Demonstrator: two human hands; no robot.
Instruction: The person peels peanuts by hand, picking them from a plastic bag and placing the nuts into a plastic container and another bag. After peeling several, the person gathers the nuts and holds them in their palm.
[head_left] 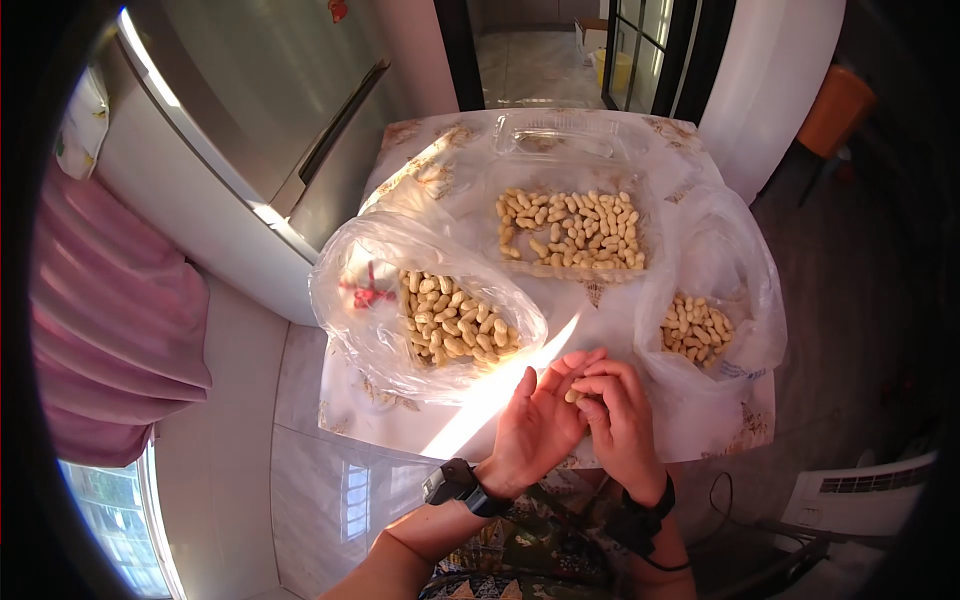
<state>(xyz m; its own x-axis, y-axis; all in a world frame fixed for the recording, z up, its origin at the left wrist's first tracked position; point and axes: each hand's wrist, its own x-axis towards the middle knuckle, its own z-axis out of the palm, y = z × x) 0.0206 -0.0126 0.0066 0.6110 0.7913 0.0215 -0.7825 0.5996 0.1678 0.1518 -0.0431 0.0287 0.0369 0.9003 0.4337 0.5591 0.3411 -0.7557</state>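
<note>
My left hand (540, 420) is palm up with its fingers spread, below the gap between the two plastic bags. Against it, my right hand (622, 415) pinches a peanut (573, 396) between thumb and fingers, over the left fingers. Unshelled peanuts (455, 320) fill part of the left plastic bag (350, 335). More peanuts (695, 328) lie in the right plastic bag (752, 300). A clear plastic box (650, 225) beyond the hands holds peanuts (590, 230) spread over its bottom.
The table (750, 415) has a patterned cover crossed by a bright strip of sunlight. A refrigerator (270, 100) stands at the left back, with a pink cloth (110, 320) nearer. An orange stool (835, 112) is at the right, and a white appliance (855, 500) is at the lower right.
</note>
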